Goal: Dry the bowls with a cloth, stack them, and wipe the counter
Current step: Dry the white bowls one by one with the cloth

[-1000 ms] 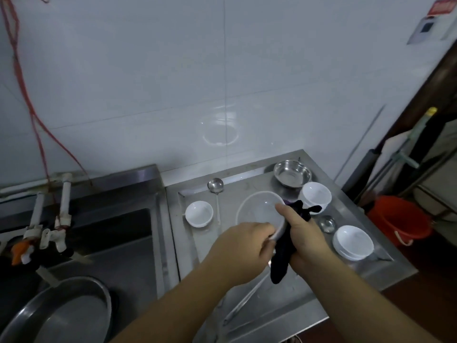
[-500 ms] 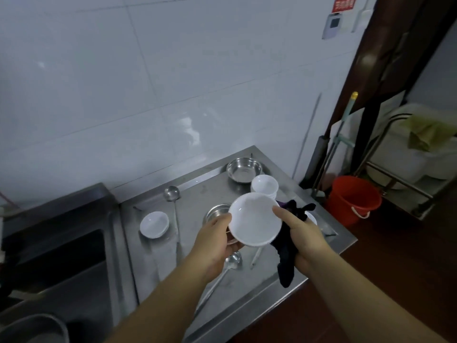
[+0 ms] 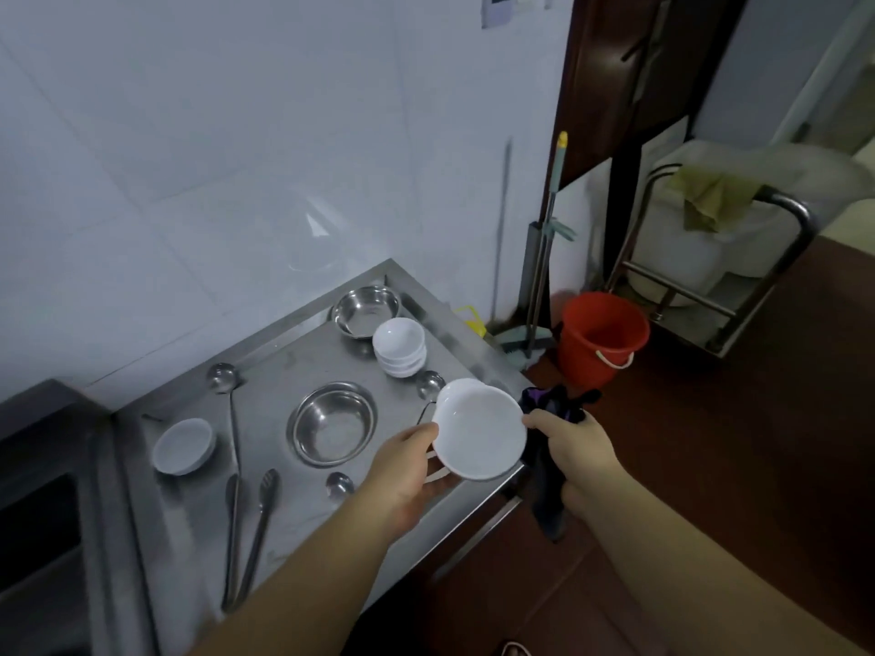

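A white shallow bowl [image 3: 479, 429] is held above the right front corner of the steel counter [image 3: 284, 371]. My left hand [image 3: 406, 471] grips its left rim and underside. My right hand [image 3: 575, 445] holds a dark cloth [image 3: 547, 485] and its thumb touches the bowl's right rim. A stack of white bowls [image 3: 398, 347] stands at the back right. A single white bowl [image 3: 183, 446] sits at the left. Two steel bowls lie on the counter, one in the middle [image 3: 334, 423] and one at the back [image 3: 366, 311].
Tongs [image 3: 251, 537], a ladle [image 3: 227, 395] and two small spoons lie on the counter. A sink [image 3: 42, 537] is at the left. A red bucket [image 3: 600, 338], a mop and a metal rack stand on the floor at the right.
The view has swung right and down. The white bowl has moved right, over the counter's front right corner, still between both hands. A middle steel bowl now shows fully.
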### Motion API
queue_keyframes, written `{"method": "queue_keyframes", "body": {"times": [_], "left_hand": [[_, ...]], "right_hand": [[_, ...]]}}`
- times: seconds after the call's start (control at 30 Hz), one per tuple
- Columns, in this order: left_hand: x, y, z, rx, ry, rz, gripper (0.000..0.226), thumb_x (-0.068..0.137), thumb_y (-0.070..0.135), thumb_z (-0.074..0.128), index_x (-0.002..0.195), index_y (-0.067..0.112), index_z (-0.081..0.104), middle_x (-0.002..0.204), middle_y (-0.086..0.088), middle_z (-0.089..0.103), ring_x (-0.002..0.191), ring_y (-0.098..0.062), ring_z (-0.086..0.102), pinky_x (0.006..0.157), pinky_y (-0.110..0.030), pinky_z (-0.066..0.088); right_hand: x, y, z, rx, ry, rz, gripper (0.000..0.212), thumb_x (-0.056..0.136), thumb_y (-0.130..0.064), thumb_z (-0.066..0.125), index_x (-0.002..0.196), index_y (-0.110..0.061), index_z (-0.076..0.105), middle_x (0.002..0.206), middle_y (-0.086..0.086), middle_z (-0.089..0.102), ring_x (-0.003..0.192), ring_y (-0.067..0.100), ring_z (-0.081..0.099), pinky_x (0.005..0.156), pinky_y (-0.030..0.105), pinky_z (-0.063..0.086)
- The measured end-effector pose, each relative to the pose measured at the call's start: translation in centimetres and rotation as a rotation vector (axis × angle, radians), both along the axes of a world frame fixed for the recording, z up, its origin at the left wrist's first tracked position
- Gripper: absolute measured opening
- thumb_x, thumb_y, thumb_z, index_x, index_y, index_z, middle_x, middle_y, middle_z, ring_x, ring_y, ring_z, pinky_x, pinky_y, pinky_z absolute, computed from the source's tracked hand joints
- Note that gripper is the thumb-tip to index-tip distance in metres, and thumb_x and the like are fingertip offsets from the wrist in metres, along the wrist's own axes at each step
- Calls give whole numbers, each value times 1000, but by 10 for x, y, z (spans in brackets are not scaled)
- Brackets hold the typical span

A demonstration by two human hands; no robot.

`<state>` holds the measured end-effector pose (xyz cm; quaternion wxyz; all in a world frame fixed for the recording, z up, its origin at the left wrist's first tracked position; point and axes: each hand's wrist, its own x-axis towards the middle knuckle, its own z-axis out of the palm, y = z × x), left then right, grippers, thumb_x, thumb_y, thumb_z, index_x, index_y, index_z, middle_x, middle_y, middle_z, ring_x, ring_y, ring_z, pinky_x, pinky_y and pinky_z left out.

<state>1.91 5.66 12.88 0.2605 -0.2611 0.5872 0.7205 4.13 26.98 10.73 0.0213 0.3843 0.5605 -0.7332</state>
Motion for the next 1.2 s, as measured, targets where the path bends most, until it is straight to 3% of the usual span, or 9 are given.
{"method": "queue_keyframes", "body": {"times": [0.1,0.3,0.53,0.7,0.83,0.9,0.97,1.1,1.2], "left_hand": [[-6,14,-12,-15,-37,3,25,104,24,62,126,12,67,123,-14,72,113,-34,72,76,-42,66],[-44,27,-33,-23,-77,1,21,106,22,60,125,15,67,124,-13,70,112,-33,71,67,-35,65],[-118,31,-75,36,-195,52,14,104,14,65,117,10,67,127,-18,63,115,-38,66,63,-40,65],[-151,32,-100,24,-275,67,13,102,13,67,115,10,69,124,-17,66,110,-35,70,75,-48,67],[-164,34,-120,-58,-260,80,10,100,14,67,108,14,72,118,-14,70,104,-27,71,65,-35,65],[-167,37,-131,-104,-245,99,7,100,13,65,103,16,71,117,-17,72,101,-30,73,74,-42,67],[-167,41,-140,-168,-261,129,6,101,16,66,104,17,70,118,-17,71,106,-34,72,85,-48,66],[-167,45,-156,-253,-297,172,8,99,18,66,106,18,71,111,-10,69,100,-30,71,75,-41,68],[-164,51,-167,-323,-302,188,7,98,20,65,102,21,71,105,-7,71,95,-27,72,70,-37,68]], "right_hand": [[-3,16,-17,11,-53,-22,34,74,-9,88,102,-20,73,82,10,80,71,30,79,61,39,63],[-40,27,-43,88,-129,-6,37,73,-9,90,99,-27,70,77,0,78,72,25,77,56,34,60],[-114,27,-66,273,-228,56,36,71,-19,87,96,-30,65,92,3,75,82,27,74,78,47,64],[-150,28,-86,374,-318,139,52,70,-28,84,117,-28,62,93,-1,72,80,26,72,75,45,63],[-173,29,-102,427,-355,213,75,71,-31,82,141,-25,55,101,-2,70,84,25,70,79,45,62],[-183,28,-109,438,-363,269,85,75,-28,82,152,-23,45,105,-2,67,83,23,66,80,43,59],[-193,28,-116,460,-359,321,85,79,-23,81,155,-19,41,90,-9,57,74,14,58,76,39,55],[-208,29,-129,515,-354,460,77,81,-20,78,151,-17,46,88,-10,57,80,22,63,80,45,59],[-216,29,-134,517,-351,538,81,83,-19,77,156,-19,41,108,5,68,91,29,66,83,46,59]]}}
